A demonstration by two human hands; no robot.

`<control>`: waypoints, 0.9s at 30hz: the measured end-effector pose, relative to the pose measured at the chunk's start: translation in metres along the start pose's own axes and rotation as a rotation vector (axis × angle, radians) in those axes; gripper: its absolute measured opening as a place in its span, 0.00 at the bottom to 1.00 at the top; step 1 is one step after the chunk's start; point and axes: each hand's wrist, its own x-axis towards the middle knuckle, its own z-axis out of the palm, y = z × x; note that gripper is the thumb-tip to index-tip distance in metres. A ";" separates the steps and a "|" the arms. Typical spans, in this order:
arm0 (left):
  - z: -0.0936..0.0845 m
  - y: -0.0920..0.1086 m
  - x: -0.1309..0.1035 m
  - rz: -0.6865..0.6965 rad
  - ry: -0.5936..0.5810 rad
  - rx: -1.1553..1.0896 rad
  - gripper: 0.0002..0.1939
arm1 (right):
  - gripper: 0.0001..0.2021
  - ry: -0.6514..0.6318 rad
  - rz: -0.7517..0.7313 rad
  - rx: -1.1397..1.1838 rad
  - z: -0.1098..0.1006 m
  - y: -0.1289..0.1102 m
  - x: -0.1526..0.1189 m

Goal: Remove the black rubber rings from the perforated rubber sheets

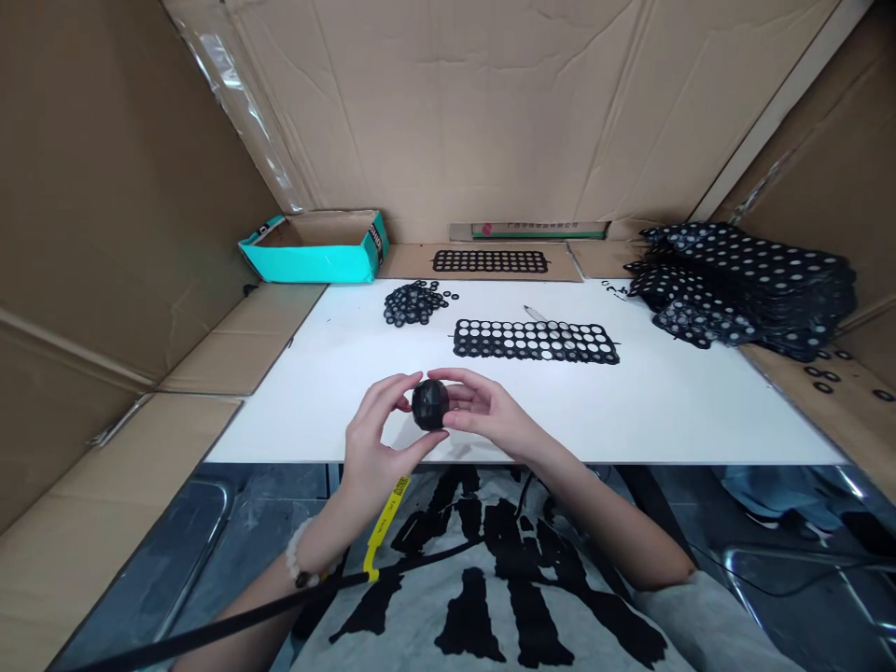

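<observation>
Between both hands I hold a black, faceted, ball-like piece (429, 404) above the front of the white table (308, 411). My left hand (378, 439) grips it from the left, with the thumb below and the fingertips at the upper side. My right hand (494, 415) closes on it from the right, thumb low and index finger over the top. Just beyond my hands lies a black perforated sheet (536, 342) with rows of round holes; some holes show white and others look dark. Left of that sheet is a pile of small black rings (413, 304).
A turquoise open box (312, 264) stands back left. Another black perforated sheet (490, 261) lies on cardboard at the back. A pen (534, 313) rests behind the nearer sheet. Stacked black perforated sheets (749, 285) fill the right, near loose rings (822, 387). Cardboard walls (455, 112) surround the table.
</observation>
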 end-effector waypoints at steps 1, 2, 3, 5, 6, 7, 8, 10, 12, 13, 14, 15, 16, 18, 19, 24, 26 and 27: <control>0.000 -0.002 -0.001 0.001 -0.002 -0.028 0.28 | 0.26 -0.029 0.015 0.063 0.000 0.002 0.001; 0.001 -0.004 -0.002 -0.001 -0.008 -0.057 0.28 | 0.26 -0.045 0.024 0.108 0.000 0.004 0.002; 0.001 -0.005 -0.003 0.000 -0.012 -0.080 0.27 | 0.24 -0.045 0.026 0.135 0.000 0.004 0.003; 0.001 -0.007 -0.004 0.007 -0.012 -0.093 0.26 | 0.21 -0.021 0.032 0.134 0.000 0.005 0.004; 0.001 -0.006 -0.004 0.008 -0.010 -0.086 0.25 | 0.20 -0.005 0.035 0.113 0.000 0.004 0.005; 0.000 -0.005 -0.004 0.006 -0.008 -0.074 0.24 | 0.19 0.011 0.038 0.083 0.001 0.004 0.006; 0.000 -0.003 -0.003 -0.002 -0.010 -0.064 0.22 | 0.19 0.025 0.037 0.048 0.001 0.003 0.006; -0.002 0.000 -0.002 -0.034 -0.022 -0.060 0.19 | 0.18 0.060 0.019 -0.036 0.002 0.001 0.007; -0.002 0.001 -0.002 -0.081 -0.050 -0.079 0.17 | 0.16 0.101 0.003 -0.115 0.003 0.000 0.006; -0.002 0.001 -0.002 -0.098 -0.064 -0.090 0.16 | 0.16 0.120 0.003 -0.151 0.004 0.000 0.006; -0.001 -0.001 -0.002 -0.111 -0.081 -0.098 0.15 | 0.17 0.135 0.011 -0.182 0.005 0.000 0.005; -0.001 -0.003 -0.003 -0.118 -0.101 -0.104 0.14 | 0.17 0.144 0.023 -0.207 0.006 0.001 0.005; 0.000 -0.005 -0.004 -0.122 -0.122 -0.106 0.14 | 0.18 0.149 0.036 -0.229 0.007 0.001 0.004; 0.001 -0.009 -0.005 -0.126 -0.156 -0.118 0.13 | 0.18 0.150 0.063 -0.265 0.009 0.000 0.002; 0.001 -0.010 -0.006 -0.135 -0.169 -0.139 0.14 | 0.19 0.146 0.076 -0.279 0.010 -0.001 0.001; -0.006 -0.007 -0.008 -0.437 -0.298 -0.453 0.33 | 0.20 0.103 0.025 -0.380 0.017 -0.010 -0.006; -0.007 -0.007 -0.007 -0.583 -0.401 -0.565 0.33 | 0.21 0.089 -0.040 -0.485 0.021 -0.011 -0.009; -0.005 -0.007 -0.006 -0.622 -0.434 -0.593 0.31 | 0.21 0.087 -0.067 -0.554 0.024 -0.010 -0.010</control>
